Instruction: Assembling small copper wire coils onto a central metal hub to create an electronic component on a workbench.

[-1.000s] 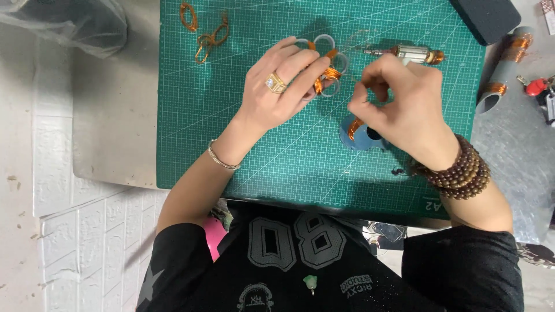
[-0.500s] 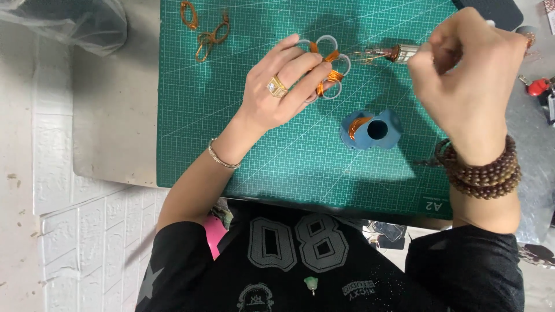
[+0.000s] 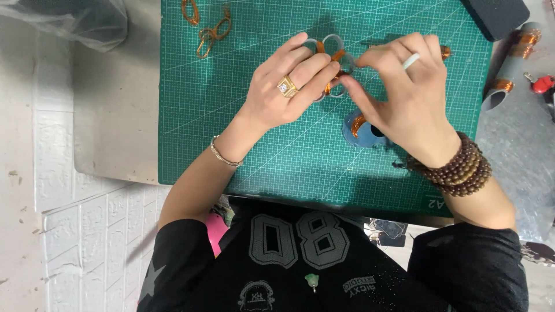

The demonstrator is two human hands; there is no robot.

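On the green cutting mat (image 3: 243, 133), my left hand (image 3: 286, 89), wearing a gold ring, presses down on a cluster of small clear rings bound with amber tape (image 3: 330, 55). My right hand (image 3: 404, 92) meets it from the right, fingertips pinched at the cluster's edge; a small white piece shows between its fingers. A blue tape roll with amber tape (image 3: 361, 128) lies just below my right hand, partly hidden by it.
Copper-coloured wire loops (image 3: 208, 29) lie at the mat's top left. A black block (image 3: 497, 16) sits at the top right. Grey tubes with amber tape (image 3: 511, 63) and a red tool (image 3: 543, 84) rest on the right. A clear plastic bag (image 3: 69, 20) is at top left.
My right hand lifted away up to the right, then came back down to the ring cluster. My left hand stayed on the cluster.
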